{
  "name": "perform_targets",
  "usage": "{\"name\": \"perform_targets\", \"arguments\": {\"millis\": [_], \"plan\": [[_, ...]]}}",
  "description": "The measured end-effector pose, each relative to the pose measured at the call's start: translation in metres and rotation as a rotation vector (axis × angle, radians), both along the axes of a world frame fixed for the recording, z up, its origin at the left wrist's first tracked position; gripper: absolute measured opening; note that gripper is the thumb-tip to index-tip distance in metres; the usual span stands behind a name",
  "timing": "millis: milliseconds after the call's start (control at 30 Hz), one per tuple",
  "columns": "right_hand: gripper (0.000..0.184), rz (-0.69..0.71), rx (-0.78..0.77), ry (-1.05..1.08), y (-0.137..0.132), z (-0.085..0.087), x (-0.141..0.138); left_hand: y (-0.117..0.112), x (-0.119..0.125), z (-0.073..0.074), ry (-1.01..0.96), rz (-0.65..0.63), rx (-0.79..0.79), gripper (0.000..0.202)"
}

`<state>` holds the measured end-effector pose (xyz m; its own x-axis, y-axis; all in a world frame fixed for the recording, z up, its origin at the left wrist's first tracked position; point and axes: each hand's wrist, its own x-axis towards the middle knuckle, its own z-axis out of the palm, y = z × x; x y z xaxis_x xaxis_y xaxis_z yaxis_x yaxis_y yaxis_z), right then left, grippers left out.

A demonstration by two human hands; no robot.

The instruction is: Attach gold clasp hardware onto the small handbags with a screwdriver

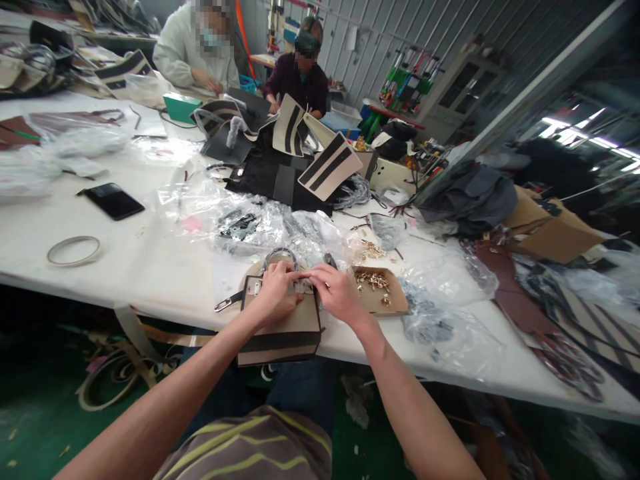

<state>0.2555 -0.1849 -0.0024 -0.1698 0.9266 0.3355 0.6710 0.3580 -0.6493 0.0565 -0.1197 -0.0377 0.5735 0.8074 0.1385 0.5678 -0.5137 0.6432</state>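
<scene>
A small beige handbag with dark trim (285,333) lies at the near edge of the white table (150,267). My left hand (274,293) rests on its top, fingers curled and pinching at the metal clasp (301,287). My right hand (336,291) meets it from the right, fingertips pressed on the same clasp. The bag's grey handle (280,253) arches just behind my hands. A strap with a metal end (227,303) sticks out to the left. A shallow cardboard tray (393,301) with several gold metal fittings (373,280) sits right beside my right hand.
Crumpled clear plastic bags (260,223) lie behind the bag. A black phone (113,201) and a tape ring (73,251) are to the left. Striped bag panels (327,167) pile up mid-table. Two other people sit at the far side. Dark leather pieces (560,320) cover the right end.
</scene>
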Motion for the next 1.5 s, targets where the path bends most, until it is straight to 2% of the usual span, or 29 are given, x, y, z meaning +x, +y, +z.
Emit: {"name": "perform_targets", "arguments": {"millis": [133,200,267,367,467,533,667,1000,1300,1500], "plan": [[0.027,-0.166,-0.14,0.357,-0.005,-0.009,-0.005,0.001,-0.001,0.0,-0.014,-0.015,0.007,0.053],[0.028,-0.197,-0.216,0.433,-0.007,-0.014,-0.007,0.001,0.0,-0.001,-0.001,-0.011,0.012,0.05],[0.02,-0.214,-0.25,0.46,-0.007,-0.017,-0.007,0.001,0.002,-0.001,0.021,0.004,0.013,0.048],[0.016,-0.206,-0.216,0.354,-0.005,-0.015,-0.005,0.001,0.003,-0.002,0.038,0.017,0.02,0.05],[0.02,-0.161,-0.157,0.216,-0.002,-0.009,-0.006,0.001,0.003,-0.004,0.03,0.011,0.028,0.052],[0.022,-0.162,-0.145,0.203,0.0,-0.008,-0.008,0.001,0.002,-0.004,0.027,0.012,0.034,0.05],[0.023,-0.183,-0.121,0.203,0.001,-0.013,-0.013,-0.001,0.0,-0.005,0.012,0.016,0.045,0.047],[0.027,-0.106,0.024,-0.059,-0.003,-0.019,-0.014,0.001,0.0,-0.006,-0.003,0.01,0.03,0.05],[0.038,0.007,0.117,-0.068,-0.018,-0.028,-0.008,0.002,-0.001,-0.005,-0.008,-0.002,0.023,0.05],[0.043,-0.002,0.163,-0.12,-0.019,-0.039,-0.007,0.006,0.0,-0.01,0.007,-0.018,-0.007,0.057]]}}
